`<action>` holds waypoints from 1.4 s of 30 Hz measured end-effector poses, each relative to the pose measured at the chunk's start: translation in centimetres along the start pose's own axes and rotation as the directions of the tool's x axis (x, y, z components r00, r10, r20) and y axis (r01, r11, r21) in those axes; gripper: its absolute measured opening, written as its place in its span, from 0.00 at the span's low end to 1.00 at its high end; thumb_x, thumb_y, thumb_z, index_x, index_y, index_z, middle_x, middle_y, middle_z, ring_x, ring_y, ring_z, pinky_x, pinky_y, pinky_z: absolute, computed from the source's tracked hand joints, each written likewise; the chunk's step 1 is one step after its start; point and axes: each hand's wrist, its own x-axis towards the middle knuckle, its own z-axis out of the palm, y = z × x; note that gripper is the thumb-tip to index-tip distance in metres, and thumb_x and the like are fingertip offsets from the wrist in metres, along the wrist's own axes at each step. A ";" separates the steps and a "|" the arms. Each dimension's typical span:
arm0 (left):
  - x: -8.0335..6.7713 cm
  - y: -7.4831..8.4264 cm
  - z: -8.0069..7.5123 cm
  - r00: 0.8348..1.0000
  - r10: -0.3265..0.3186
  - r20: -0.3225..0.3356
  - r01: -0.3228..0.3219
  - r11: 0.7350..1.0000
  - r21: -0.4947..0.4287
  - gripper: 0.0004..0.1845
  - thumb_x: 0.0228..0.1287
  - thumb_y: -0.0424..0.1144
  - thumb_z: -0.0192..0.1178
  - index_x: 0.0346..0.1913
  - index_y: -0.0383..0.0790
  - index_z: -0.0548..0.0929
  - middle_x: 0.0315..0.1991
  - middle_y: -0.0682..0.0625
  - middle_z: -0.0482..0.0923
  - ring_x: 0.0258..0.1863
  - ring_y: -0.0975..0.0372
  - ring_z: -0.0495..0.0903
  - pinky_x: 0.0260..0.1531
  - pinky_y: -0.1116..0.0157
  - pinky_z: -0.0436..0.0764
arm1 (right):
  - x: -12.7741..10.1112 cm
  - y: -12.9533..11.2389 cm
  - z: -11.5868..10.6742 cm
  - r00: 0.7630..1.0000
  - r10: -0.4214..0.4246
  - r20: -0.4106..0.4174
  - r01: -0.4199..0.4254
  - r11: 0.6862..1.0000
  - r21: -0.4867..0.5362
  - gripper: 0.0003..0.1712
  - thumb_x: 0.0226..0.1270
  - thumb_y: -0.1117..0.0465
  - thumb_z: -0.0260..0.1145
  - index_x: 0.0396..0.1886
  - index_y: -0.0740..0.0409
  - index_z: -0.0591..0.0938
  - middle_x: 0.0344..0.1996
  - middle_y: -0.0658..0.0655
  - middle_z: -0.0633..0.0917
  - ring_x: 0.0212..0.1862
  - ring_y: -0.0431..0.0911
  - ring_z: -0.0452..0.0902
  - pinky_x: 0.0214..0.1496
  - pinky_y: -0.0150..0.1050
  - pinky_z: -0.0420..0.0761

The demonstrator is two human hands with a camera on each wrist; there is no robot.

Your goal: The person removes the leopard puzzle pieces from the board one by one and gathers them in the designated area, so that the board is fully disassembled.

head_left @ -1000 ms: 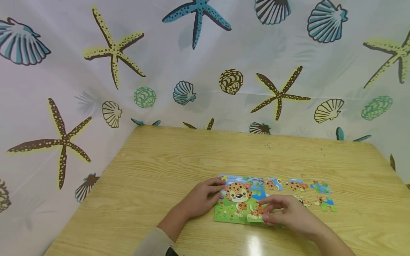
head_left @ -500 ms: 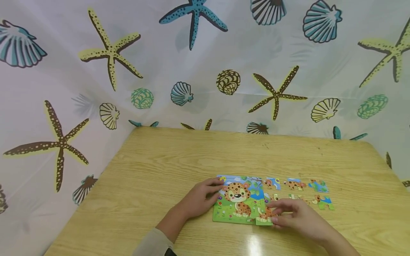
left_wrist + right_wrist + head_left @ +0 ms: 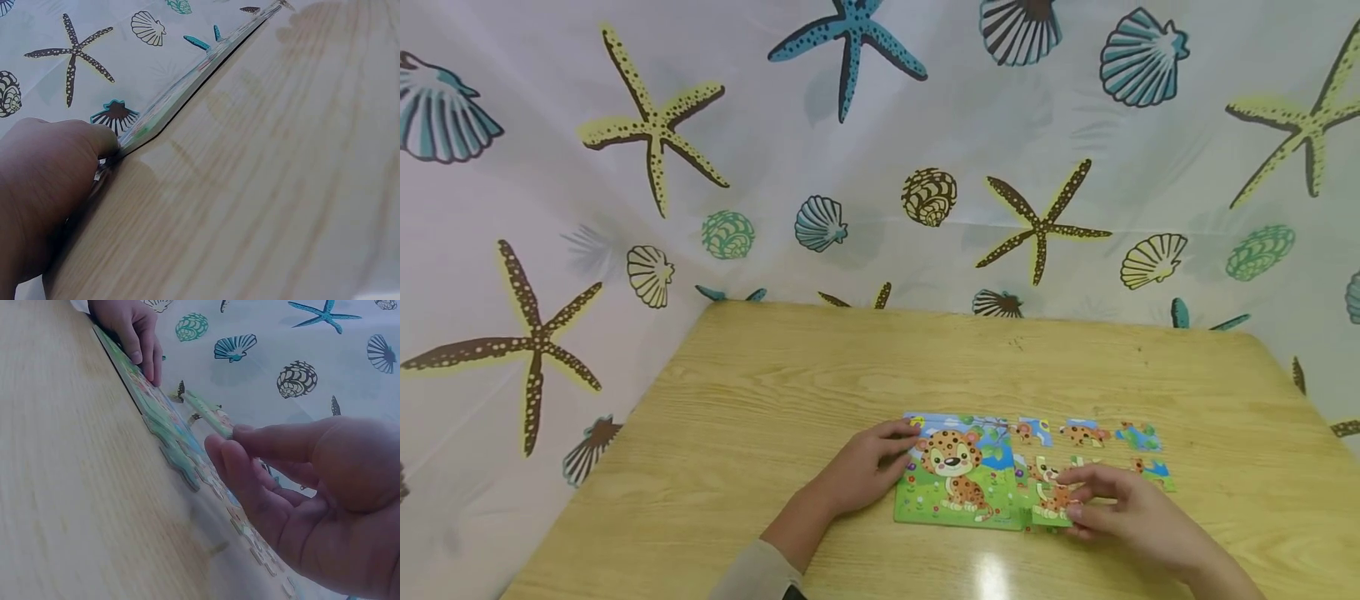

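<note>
A flat picture board (image 3: 955, 510) showing a spotted leopard cub on grass lies on the table. My left hand (image 3: 871, 468) rests at its left edge, fingers extended over the border; in the left wrist view the thumb (image 3: 103, 140) meets the board's near corner. Just right of the board, my right hand (image 3: 1123, 510) pinches a jigsaw piece (image 3: 1051, 505) with a spotted body and green grass between thumb and fingertips. The right wrist view has this piece (image 3: 209, 415) raised above the others, tilted. It partly hides the pieces beneath.
Loose jigsaw pieces lie in rows right of the board, among them a blue and spotted one (image 3: 1034, 432), a spotted one (image 3: 1084, 433) and a blue-green one (image 3: 1138, 436). A shell-patterned curtain (image 3: 865, 267) stands behind the wooden table (image 3: 820, 367).
My right hand has carried the pinched piece rightward, from over the board's lower right corner to above the loose pieces beside it. The left hand has stayed at the board's left edge.
</note>
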 end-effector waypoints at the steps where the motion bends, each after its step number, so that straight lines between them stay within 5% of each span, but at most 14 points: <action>1: 0.0 0.0 0.1 1.000 0.002 0.001 -0.002 1.000 0.001 0.18 0.74 0.36 0.58 0.62 0.35 0.80 0.66 0.47 0.76 0.73 0.51 0.68 0.71 0.53 0.71 | -0.1 0.1 -0.2 1.000 -0.002 0.001 0.002 1.000 -0.012 0.29 0.72 0.61 0.65 0.65 0.74 0.70 0.44 0.63 0.81 0.43 0.52 0.88 0.47 0.44 0.89; 17: 0.0 -0.2 0.3 1.000 -0.027 0.000 0.027 1.000 0.009 0.18 0.74 0.37 0.58 0.62 0.35 0.80 0.67 0.49 0.75 0.73 0.53 0.68 0.72 0.54 0.70 | -1.4 1.1 -2.9 0.992 0.090 -0.093 -0.095 0.994 -0.060 0.24 0.71 0.60 0.66 0.55 0.75 0.73 0.36 0.56 0.82 0.34 0.43 0.83 0.38 0.38 0.89; 28: 0.1 0.0 0.3 1.000 -0.029 -0.008 0.029 1.000 -0.009 0.18 0.73 0.38 0.58 0.62 0.35 0.80 0.67 0.47 0.75 0.73 0.52 0.68 0.71 0.52 0.70 | -1.9 1.0 -3.2 0.965 0.188 -0.181 -0.213 0.969 -0.129 0.26 0.67 0.54 0.70 0.53 0.71 0.76 0.33 0.55 0.83 0.30 0.42 0.79 0.34 0.36 0.88; 35: 0.1 -0.2 0.3 1.000 -0.025 -0.016 0.024 1.000 -0.011 0.18 0.74 0.37 0.58 0.62 0.35 0.80 0.67 0.48 0.75 0.73 0.53 0.68 0.70 0.53 0.72 | -1.8 1.1 -2.8 0.954 0.154 -0.258 -0.214 0.950 -0.227 0.23 0.65 0.53 0.72 0.49 0.67 0.80 0.32 0.54 0.83 0.28 0.41 0.76 0.29 0.35 0.84; 42: 0.2 0.0 0.2 1.000 -0.011 -0.011 0.010 1.000 -0.015 0.18 0.74 0.37 0.58 0.62 0.33 0.80 0.67 0.46 0.75 0.73 0.52 0.68 0.70 0.54 0.72 | -1.6 1.2 -2.5 0.944 0.072 -0.322 -0.204 0.894 -0.398 0.19 0.61 0.52 0.75 0.43 0.61 0.84 0.32 0.53 0.84 0.32 0.38 0.76 0.30 0.31 0.78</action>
